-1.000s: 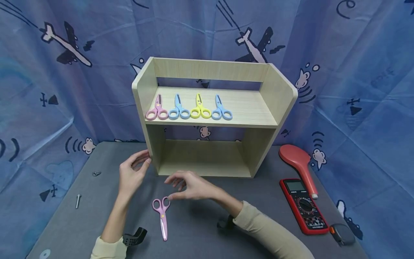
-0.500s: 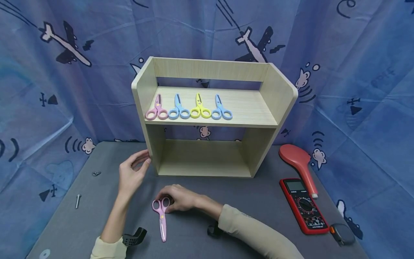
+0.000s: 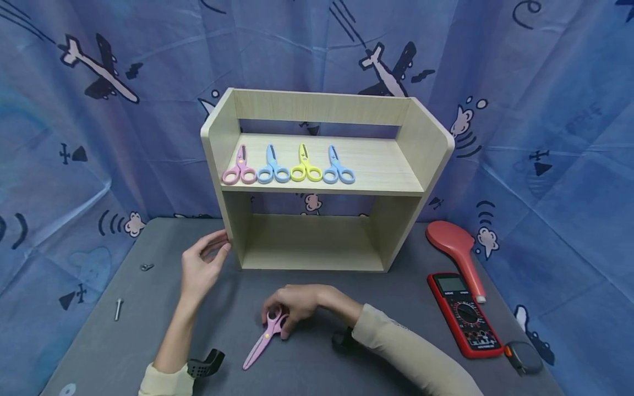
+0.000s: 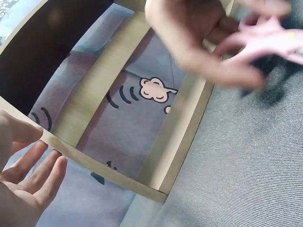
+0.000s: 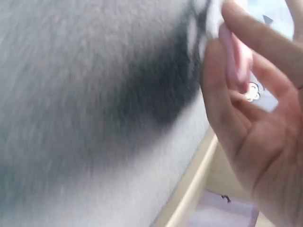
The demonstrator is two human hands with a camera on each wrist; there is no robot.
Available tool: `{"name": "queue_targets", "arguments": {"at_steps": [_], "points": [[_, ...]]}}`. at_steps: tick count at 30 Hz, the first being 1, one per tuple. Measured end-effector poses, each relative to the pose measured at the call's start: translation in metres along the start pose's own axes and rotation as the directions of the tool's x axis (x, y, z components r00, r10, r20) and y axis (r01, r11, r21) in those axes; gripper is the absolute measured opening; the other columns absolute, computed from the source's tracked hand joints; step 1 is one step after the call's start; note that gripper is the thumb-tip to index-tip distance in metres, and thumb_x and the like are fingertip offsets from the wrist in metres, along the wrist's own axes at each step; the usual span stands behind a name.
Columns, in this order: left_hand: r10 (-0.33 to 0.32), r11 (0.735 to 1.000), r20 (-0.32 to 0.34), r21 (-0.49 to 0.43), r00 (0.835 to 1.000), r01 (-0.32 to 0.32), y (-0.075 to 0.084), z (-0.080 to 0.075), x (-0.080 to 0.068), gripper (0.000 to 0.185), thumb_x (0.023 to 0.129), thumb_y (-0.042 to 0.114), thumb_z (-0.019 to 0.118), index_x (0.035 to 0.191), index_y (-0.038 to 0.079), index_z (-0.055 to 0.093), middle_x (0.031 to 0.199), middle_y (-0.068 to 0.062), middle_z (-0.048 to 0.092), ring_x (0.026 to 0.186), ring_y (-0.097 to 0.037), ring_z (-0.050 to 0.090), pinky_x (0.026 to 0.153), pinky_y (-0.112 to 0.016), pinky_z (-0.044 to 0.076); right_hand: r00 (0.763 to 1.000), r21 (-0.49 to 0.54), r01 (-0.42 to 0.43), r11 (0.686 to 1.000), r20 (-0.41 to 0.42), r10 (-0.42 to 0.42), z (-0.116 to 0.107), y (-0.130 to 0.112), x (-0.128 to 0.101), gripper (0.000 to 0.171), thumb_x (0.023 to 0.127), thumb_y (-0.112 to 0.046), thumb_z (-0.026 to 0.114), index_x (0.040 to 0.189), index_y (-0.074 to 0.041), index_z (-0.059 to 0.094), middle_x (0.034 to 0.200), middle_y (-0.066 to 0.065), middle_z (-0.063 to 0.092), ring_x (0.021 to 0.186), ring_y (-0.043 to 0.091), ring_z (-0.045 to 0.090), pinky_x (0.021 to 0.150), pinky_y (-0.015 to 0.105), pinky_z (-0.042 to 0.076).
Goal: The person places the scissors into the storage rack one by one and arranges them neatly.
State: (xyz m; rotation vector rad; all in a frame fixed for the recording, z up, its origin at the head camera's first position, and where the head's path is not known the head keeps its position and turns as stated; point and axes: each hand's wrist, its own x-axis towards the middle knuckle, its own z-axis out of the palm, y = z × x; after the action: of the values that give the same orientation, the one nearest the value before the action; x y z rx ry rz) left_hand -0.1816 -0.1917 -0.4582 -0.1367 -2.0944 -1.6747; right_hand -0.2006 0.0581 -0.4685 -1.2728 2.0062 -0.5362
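Note:
My right hand (image 3: 299, 301) pinches a pair of pink scissors (image 3: 261, 346) by its handle loops, in front of the shelf on the grey table. The blades point toward the near left. In the right wrist view, thumb and fingers close on the pink handle (image 5: 232, 54). At the lower left side of the pale wooden shelf (image 3: 324, 192), my left hand (image 3: 202, 267) rests its fingertips against the side panel, with its fingers loosely extended. Across the upper board lie pink scissors (image 3: 240, 166), blue scissors (image 3: 271, 165), yellow scissors (image 3: 304, 164) and a second blue pair (image 3: 337, 166), loops toward me.
On the right are a red paddle-shaped tool (image 3: 451, 239), a red multimeter (image 3: 465, 313) and a dark tape measure (image 3: 524, 357). A bolt (image 3: 119, 309), a small metal part (image 3: 147, 267) and a pale disc (image 3: 68, 389) lie left. Behind hangs a blue curtain (image 3: 317, 44).
My right hand has come down to the pink scissors and taken hold of the loops. The scissors have swung round, handles shifting to the right. The left hand stays at the shelf.

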Motion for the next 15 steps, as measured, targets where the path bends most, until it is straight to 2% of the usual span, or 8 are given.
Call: {"name": "queue_targets", "arguments": {"at_steps": [5, 8, 11, 15], "points": [[-0.004, 1.000, 0.000, 0.000, 1.000, 0.004, 0.000, 0.000, 0.000, 0.032, 0.102, 0.000, 0.073, 0.134, -0.001, 0.074, 0.128, -0.027, 0.076, 0.103, 0.010, 0.071, 0.079, -0.008, 0.059, 0.988, 0.171, 0.006, 0.985, 0.153, -0.033, -0.008, 0.006, -0.020, 0.058, 0.088, 0.006, 0.085, 0.142, -0.007, 0.066, 0.107, -0.003, 0.059, 0.087, 0.001, 0.054, 0.076, 0.012, 0.048], [-0.005, 1.000, -0.001, 0.006, 1.000, 0.005, 0.001, 0.000, 0.000, 0.032, 0.102, 0.000, 0.073, 0.134, -0.001, 0.074, 0.128, -0.027, 0.076, 0.103, 0.010, 0.070, 0.080, -0.008, 0.059, 0.981, 0.216, -0.002, 0.976, 0.188, -0.040, -0.012, 0.007, -0.033, 0.060, 0.090, 0.006, 0.083, 0.145, -0.004, 0.063, 0.108, -0.003, 0.058, 0.088, 0.000, 0.055, 0.078, 0.012, 0.051], [-0.012, 1.000, -0.003, 0.008, 1.000, 0.012, 0.001, 0.000, -0.001, 0.032, 0.102, 0.000, 0.073, 0.134, 0.000, 0.074, 0.128, -0.026, 0.076, 0.103, 0.010, 0.070, 0.080, -0.008, 0.059, 0.991, 0.186, 0.014, 0.983, 0.126, -0.038, -0.017, 0.000, -0.050, 0.057, 0.089, -0.002, 0.088, 0.141, -0.003, 0.066, 0.105, -0.004, 0.061, 0.084, -0.003, 0.058, 0.075, 0.012, 0.054], [-0.014, 1.000, -0.004, 0.001, 1.000, 0.014, 0.001, 0.001, -0.001, 0.032, 0.102, -0.001, 0.073, 0.134, -0.001, 0.074, 0.128, -0.027, 0.076, 0.103, 0.010, 0.070, 0.080, -0.007, 0.059, 0.999, 0.157, 0.046, 0.987, -0.034, -0.041, -0.028, -0.014, -0.078, 0.057, 0.085, -0.011, 0.094, 0.137, -0.007, 0.070, 0.100, -0.005, 0.066, 0.077, -0.005, 0.060, 0.069, 0.014, 0.056]]}}
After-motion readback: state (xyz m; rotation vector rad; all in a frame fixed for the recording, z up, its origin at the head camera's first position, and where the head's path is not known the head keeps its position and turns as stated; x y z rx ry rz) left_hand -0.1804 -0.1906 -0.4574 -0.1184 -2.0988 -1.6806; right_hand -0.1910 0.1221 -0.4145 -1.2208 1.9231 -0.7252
